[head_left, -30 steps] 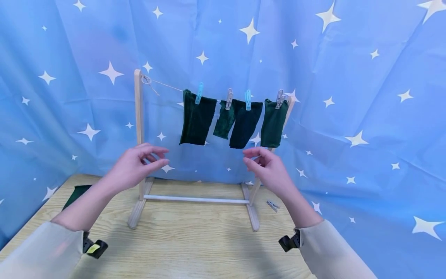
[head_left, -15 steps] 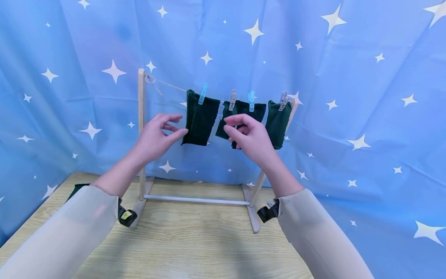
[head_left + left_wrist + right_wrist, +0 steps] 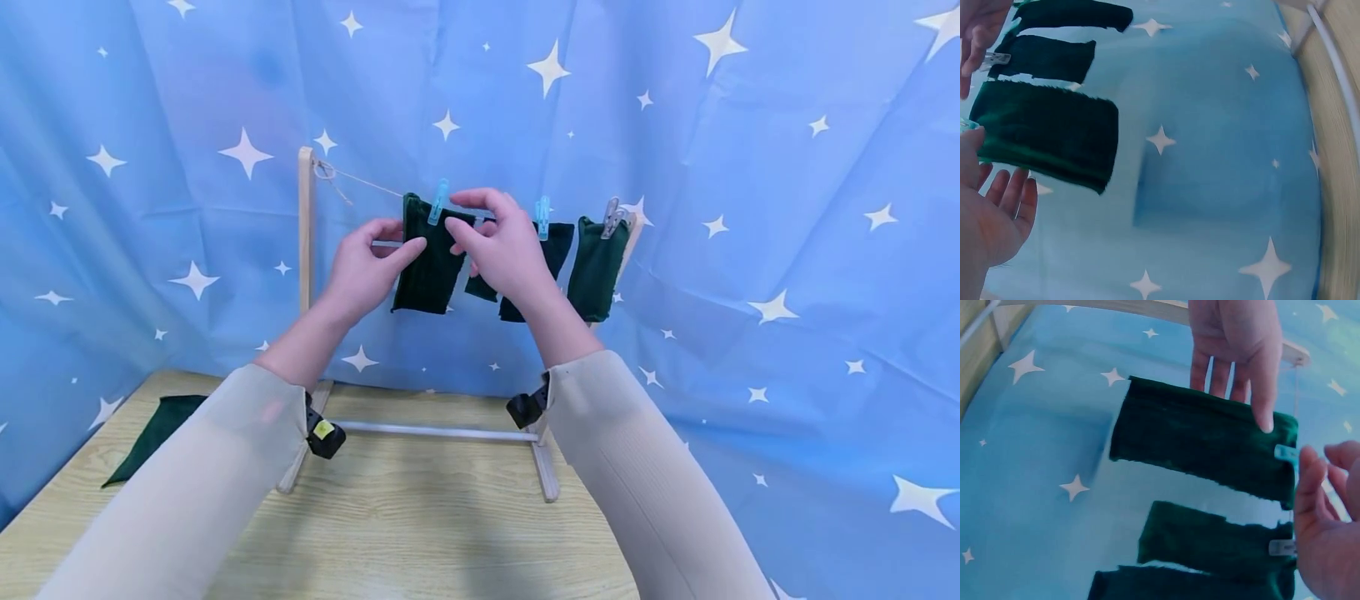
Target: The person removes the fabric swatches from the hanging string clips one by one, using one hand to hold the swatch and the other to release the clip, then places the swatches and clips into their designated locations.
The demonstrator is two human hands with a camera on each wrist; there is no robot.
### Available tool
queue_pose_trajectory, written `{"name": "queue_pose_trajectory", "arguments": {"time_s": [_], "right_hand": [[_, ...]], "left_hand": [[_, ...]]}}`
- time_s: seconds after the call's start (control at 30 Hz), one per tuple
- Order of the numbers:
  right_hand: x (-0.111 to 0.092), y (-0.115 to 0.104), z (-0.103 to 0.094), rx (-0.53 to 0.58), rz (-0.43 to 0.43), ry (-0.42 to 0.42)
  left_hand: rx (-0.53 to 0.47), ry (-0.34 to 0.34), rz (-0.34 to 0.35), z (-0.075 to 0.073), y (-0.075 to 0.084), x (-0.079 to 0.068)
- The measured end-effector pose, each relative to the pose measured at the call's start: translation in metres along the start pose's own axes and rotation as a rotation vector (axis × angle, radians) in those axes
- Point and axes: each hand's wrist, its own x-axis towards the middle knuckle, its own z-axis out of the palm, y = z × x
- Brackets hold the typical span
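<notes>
Four-sided dark green cloths hang from a thin line in the head view. My left hand (image 3: pixel 375 262) is at the left edge of the leftmost cloth (image 3: pixel 429 279), thumb in front and the other fingers extending behind it. A light blue clothespin (image 3: pixel 438 202) clips this cloth's top. My right hand (image 3: pixel 501 246) is just right of that clothespin, thumb and fingers bent with a gap between them, gripping nothing visible. It covers much of the small cloth (image 3: pixel 480 287) and its clothespin in the head view; the right wrist view shows that pale clothespin (image 3: pixel 1282 547).
The line runs between the posts of a wooden stand (image 3: pixel 306 225) with a white bottom bar (image 3: pixel 435 430). Another blue clothespin (image 3: pixel 543 218) and greyish ones (image 3: pixel 612 218) hold cloths (image 3: pixel 597 275) farther right. One green cloth (image 3: pixel 157 433) lies on the table (image 3: pixel 420 533) at left.
Both hands have risen from below the cloths to the leftmost one. The left moved rightward to its edge; the right moved leftward beside its blue clothespin. The hanging cloths stay on the line.
</notes>
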Motion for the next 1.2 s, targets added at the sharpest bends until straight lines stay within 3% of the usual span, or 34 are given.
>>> {"name": "queue_pose_trajectory", "arguments": {"time_s": [0.37,0.63,0.93,1.2], "right_hand": [[0.026,-0.014,0.011,-0.029,0.050,0.012],[0.026,-0.012,0.016,-0.041,0.095,0.018],[0.023,-0.010,0.015,0.045,0.075,0.019],[0.019,-0.014,0.014,0.000,0.081,0.031]], "left_hand": [[-0.013,0.070,0.002,0.010,0.002,0.007],[-0.010,0.053,0.006,0.010,-0.001,0.005],[-0.052,0.018,-0.049,0.009,0.001,0.003],[-0.029,-0.006,-0.051,0.007,0.002,-0.001]]}}
